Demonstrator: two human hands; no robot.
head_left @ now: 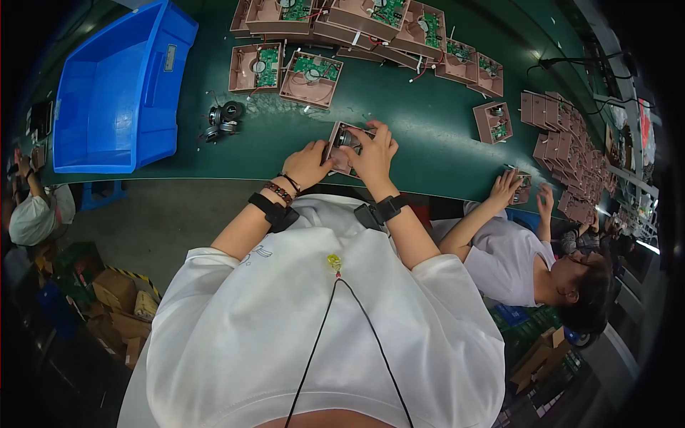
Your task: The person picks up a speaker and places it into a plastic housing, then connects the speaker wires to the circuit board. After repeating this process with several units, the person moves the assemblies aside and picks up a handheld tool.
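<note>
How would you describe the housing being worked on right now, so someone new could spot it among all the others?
Start at the long green belt and follow its near edge to the middle. There a brownish-pink open housing sits between the person's left hand and right hand. It is the only one held by both of those hands; the similar housings with green circuit boards lie untouched farther back.

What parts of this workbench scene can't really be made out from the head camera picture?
- Inside of the pink housing: covered by the left hand and right hand.
- What the fingers pinch: too small to tell.
- Small round parts on the green bench: too small to identify.
- Stacked housings at right: bent and blurred by the fisheye rim.
- Blue bin: its near wall hides part of the inside.
</note>
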